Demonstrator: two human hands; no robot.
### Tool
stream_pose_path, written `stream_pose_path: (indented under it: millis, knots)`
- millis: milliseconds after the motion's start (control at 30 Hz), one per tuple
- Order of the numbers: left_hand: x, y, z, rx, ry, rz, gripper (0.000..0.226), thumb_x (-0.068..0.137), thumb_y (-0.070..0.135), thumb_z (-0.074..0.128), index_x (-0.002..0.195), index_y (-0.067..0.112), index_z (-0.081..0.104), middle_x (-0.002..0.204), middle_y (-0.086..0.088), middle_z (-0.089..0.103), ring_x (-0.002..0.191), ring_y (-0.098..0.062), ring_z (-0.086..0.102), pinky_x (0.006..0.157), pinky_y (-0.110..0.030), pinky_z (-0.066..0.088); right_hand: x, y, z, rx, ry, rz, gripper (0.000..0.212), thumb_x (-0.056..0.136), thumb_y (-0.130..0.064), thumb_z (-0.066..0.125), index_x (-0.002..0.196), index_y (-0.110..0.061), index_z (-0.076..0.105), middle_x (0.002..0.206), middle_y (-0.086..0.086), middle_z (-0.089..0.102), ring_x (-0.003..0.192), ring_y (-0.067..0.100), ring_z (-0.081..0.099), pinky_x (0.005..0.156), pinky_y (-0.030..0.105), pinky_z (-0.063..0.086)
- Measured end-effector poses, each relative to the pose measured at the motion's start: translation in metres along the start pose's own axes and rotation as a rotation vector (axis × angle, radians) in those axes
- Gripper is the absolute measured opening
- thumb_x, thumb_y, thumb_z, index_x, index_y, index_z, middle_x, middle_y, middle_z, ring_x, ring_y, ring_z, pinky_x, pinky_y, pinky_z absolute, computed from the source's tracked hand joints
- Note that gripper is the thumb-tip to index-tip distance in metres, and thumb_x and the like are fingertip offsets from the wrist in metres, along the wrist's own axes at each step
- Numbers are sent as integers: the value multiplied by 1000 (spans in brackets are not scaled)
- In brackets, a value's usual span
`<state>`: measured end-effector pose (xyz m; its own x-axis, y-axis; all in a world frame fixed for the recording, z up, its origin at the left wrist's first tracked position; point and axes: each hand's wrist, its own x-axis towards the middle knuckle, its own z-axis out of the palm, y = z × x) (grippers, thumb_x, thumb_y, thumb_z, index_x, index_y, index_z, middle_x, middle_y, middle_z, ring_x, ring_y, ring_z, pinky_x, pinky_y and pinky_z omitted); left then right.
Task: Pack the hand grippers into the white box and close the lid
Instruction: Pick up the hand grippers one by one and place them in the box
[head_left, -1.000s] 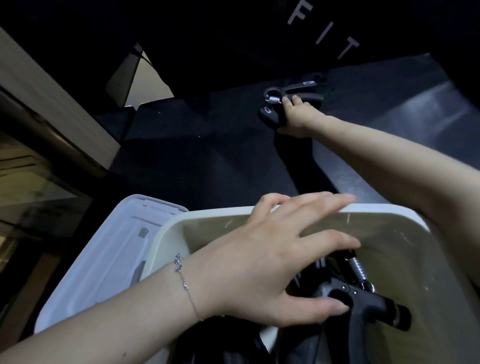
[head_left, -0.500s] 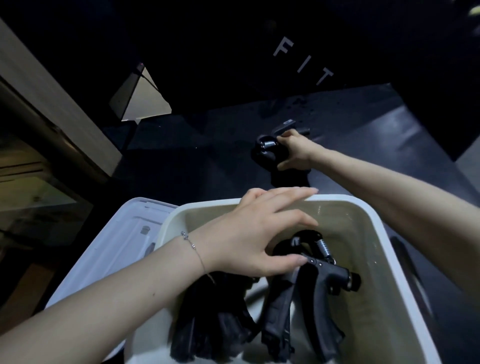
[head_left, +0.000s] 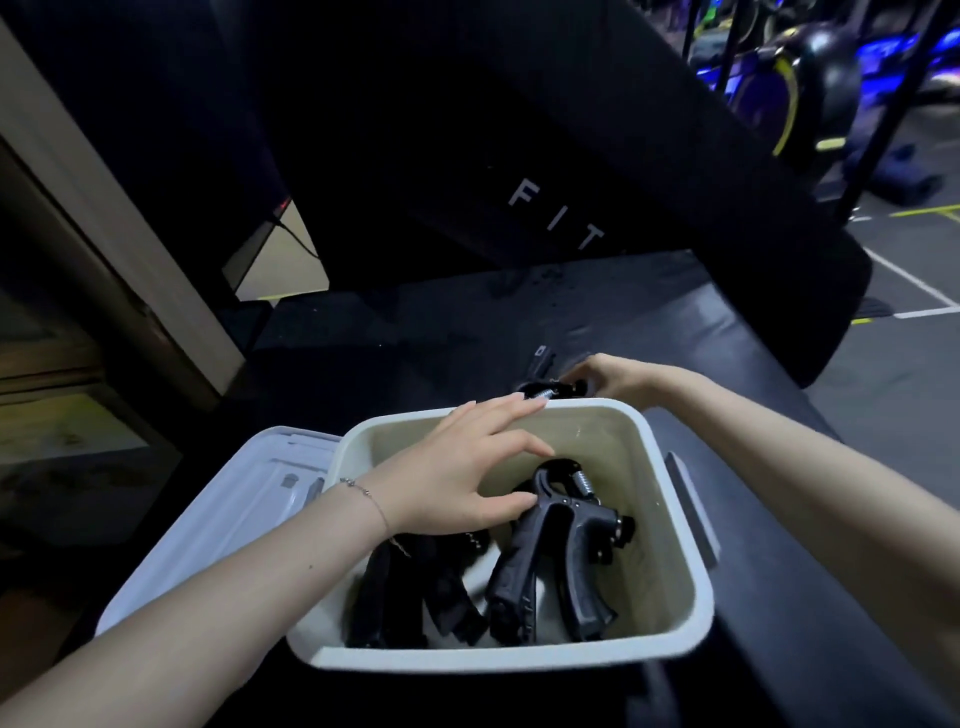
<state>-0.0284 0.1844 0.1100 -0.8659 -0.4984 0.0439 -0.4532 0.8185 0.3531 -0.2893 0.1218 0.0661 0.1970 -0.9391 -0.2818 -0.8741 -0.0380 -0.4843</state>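
The white box (head_left: 680, 545) stands open on a black padded bench, with several black hand grippers lying inside; the clearest one (head_left: 558, 551) leans in the middle with its spring at the top. My left hand (head_left: 457, 478) hovers over the box with fingers spread, its thumb touching that gripper's head. My right hand (head_left: 613, 379) is just behind the box's far rim, closed on another black hand gripper (head_left: 545, 387) whose spring shows above the rim. The white lid (head_left: 223, 519) lies flat to the left of the box.
The black bench (head_left: 779, 467) carries box and lid; a black upright pad with white letters rises behind it. A wooden frame and glass stand on the left. Gym machines with blue lights and floor markings show at the top right.
My right hand has drawn the far hand gripper back across the bench to the box's far rim. My left hand stays over the box. The view has tilted up.
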Motion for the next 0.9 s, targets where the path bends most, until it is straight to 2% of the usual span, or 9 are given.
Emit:
stream_pose_path:
  millis: [100,233,333,400,467,567,667,767,900]
  knots:
    - [-7,5,-3,5,-2,-26,37,89,37,58,126,32,53,155,12,20,144,-3,6,118,-32,9,-30,-13,-10,-90,-63,16,25,68,-21,65,92,-20,69,76,0,70,60,13,59,48,30,48]
    - [-15,10,-6,14,10,-58,34,91,34,56,125,33,53,154,12,22,144,-4,9,118,-29,10,-61,-20,-19,-154,-30,75,33,64,-30,61,95,-21,69,100,11,67,93,32,64,77,45,56]
    - [-16,14,-10,23,29,-76,34,92,32,56,126,31,52,154,11,24,144,-5,11,117,-28,10,-88,-24,-28,-41,111,83,40,62,-32,74,101,-21,69,108,9,65,102,28,62,89,44,52]
    - [-16,19,-14,17,59,-83,34,92,31,56,126,30,52,153,10,25,144,-7,13,117,-31,11,-102,-26,-32,11,219,74,52,70,-23,77,118,-13,62,118,3,54,112,20,52,97,34,43]
    - [-15,25,-22,10,97,-94,37,92,30,57,128,30,51,153,9,25,143,-8,15,117,-39,15,-112,-30,-33,46,355,35,58,74,-13,74,127,-11,53,122,3,46,112,18,46,91,23,39]
    - [-15,33,-35,4,178,-91,48,90,30,59,136,29,43,155,8,22,142,-8,19,115,-43,22,-123,-39,-34,108,550,-65,57,71,-7,74,123,-13,49,119,5,44,102,15,45,76,9,34]
    - [-15,41,-52,14,259,-74,70,87,33,62,146,31,26,158,9,11,144,-8,14,117,-43,21,-129,-56,-34,35,714,-186,57,62,-1,77,109,-1,46,114,13,45,98,23,47,78,16,38]
    - [-13,47,-66,158,305,-51,88,83,40,66,150,29,11,159,10,2,145,-7,4,118,-40,16,-138,-82,-33,-68,736,-355,57,53,2,79,97,7,43,112,17,42,93,25,43,73,11,33]
    - [-11,51,-72,404,310,-27,94,83,42,65,151,23,4,160,7,-2,146,-10,-6,119,-36,10,-153,-116,-30,-77,639,-455,58,53,-9,80,94,-8,38,109,10,41,88,27,45,73,34,44]
